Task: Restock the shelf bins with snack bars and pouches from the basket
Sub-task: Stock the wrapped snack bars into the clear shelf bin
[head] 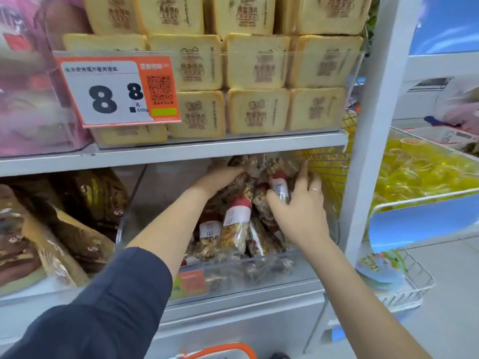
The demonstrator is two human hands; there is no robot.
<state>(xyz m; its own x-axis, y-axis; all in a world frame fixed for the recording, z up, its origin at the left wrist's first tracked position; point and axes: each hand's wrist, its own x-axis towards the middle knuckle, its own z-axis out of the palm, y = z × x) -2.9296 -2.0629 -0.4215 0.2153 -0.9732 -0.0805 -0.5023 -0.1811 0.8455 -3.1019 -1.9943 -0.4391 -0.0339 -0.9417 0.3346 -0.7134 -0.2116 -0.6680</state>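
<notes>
both of my hands are inside the clear bin (272, 257) on the lower shelf: my right hand (300, 203) has thumb and fingers curled round a nut bar (280, 189) with a red-and-white label, and my left hand (223, 177) reaches further back with its fingers wrapped over the top of the packed bars (238, 187) near the bin's rear; whether it truly grips one or only presses on them i cannot tell, since the fingertips are hidden among the wrappers. i judge this to be the placing step, with the held bar going in at the bin's right side, close to the back corner next to the yellow mesh (326, 161). that bar stands nearly upright, its long axis running from the bin floor up toward the shelf board (181, 149) above, labelled end uppermost and tipped slightly toward the rear. the bars at the bin's front edge lean the same way, labels up, some tilted left. next i would expect to need the bar slid down between its neighbours until it seats, then the fingers let go without dragging the row over, and a reach back to the basket, whose orange handle (220, 351) i take to be the thing just showing at the bottom edge of the view. the bin's left half looks bare, so there is room to fill.
</notes>
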